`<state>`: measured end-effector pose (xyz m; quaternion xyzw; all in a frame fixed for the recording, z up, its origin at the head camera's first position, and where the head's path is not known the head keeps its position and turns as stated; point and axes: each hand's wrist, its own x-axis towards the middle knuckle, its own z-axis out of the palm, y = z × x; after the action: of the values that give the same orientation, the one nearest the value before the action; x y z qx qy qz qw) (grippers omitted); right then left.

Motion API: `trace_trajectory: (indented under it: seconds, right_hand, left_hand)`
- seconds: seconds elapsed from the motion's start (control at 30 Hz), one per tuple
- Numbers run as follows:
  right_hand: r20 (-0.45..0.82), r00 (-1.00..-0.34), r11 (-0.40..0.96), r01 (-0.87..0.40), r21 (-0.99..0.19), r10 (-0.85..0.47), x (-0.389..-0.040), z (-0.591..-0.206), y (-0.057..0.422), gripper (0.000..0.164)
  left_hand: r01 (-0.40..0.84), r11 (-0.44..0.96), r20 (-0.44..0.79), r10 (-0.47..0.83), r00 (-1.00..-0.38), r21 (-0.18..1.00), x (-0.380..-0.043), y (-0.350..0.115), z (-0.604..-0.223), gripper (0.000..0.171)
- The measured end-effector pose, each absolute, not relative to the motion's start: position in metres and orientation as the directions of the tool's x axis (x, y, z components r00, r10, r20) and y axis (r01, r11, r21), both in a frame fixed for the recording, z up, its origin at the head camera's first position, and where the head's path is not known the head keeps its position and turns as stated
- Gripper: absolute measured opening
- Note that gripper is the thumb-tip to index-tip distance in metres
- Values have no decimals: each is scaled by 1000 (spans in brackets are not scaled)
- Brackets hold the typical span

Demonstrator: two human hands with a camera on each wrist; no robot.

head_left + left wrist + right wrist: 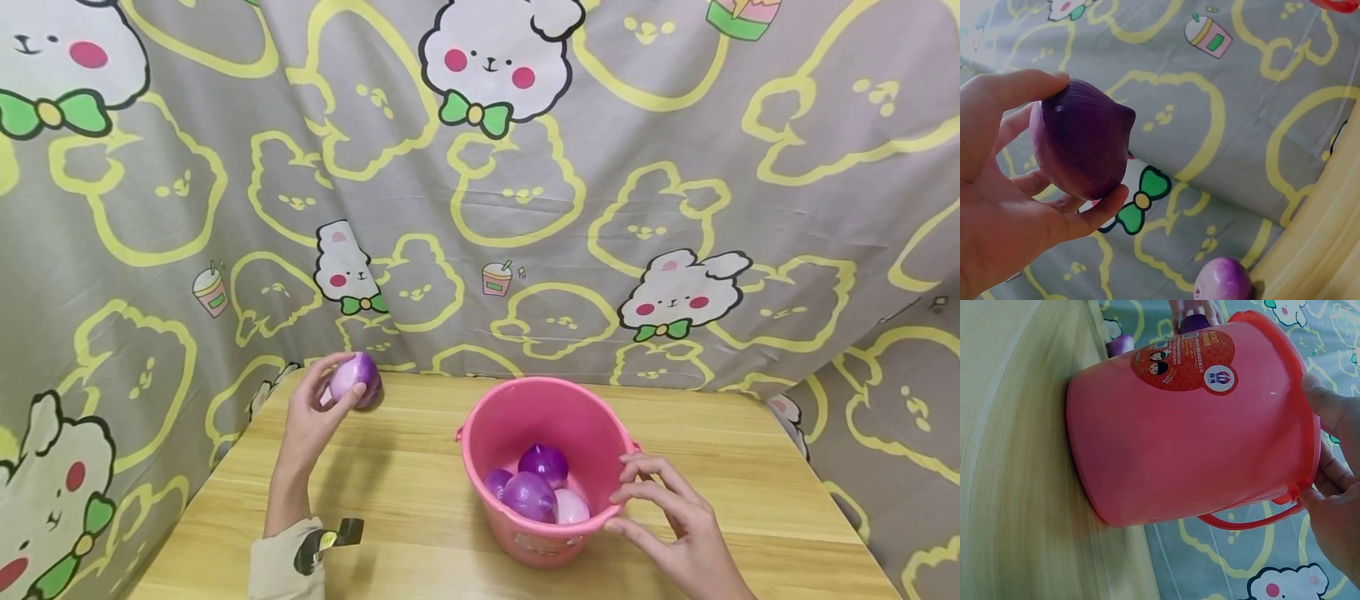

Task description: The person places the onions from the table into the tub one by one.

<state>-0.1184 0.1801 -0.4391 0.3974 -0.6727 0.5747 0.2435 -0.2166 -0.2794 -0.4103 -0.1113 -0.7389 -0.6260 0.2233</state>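
Observation:
My left hand (pixel 309 425) holds a red onion (pixel 1085 140) above the table's far left part, thumb on one side and fingers round the other. The onion is deep purple with a paler side and a pointed tip. A second red onion (pixel 1224 281) lies on the table just beyond, mostly covered by the held one in the head view. With thumb and fingers, my right hand (pixel 686 529) grips the rim of a pink bucket (pixel 1197 437) at its right side. Inside the bucket sit several onions (pixel 528 497), purple ones and one pale.
The bucket stands upright on a light wooden table (pixel 420 517). Its red handle (pixel 1254 522) hangs down on the near side in the right wrist view. A grey curtain (pixel 525 333) with cartoon prints rises right behind the table and along both sides.

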Motion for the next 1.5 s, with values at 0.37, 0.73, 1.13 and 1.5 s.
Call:
trace_trajectory:
  seconds: [0.37,0.73,1.13,1.5]
  right_hand:
    - [771,-584,70,-806,-588,-255,-118,-440,181,47]
    - [758,-599,109,-797,-594,-256,-120,-448,185,51]
    - [769,-586,59,-803,-593,-254,-120,-446,183,47]
    - [769,-586,75,-805,-588,-255,-120,-448,183,49]
  left_hand:
    - [475,124,487,-101,-868,871,-211,-275,-403,49]
    - [527,120,538,-86,-839,841,-208,-270,-398,50]
    - [564,119,573,-66,-817,817,-205,-265,-392,50]
    - [584,106,592,-64,-804,805,-201,-264,-387,50]
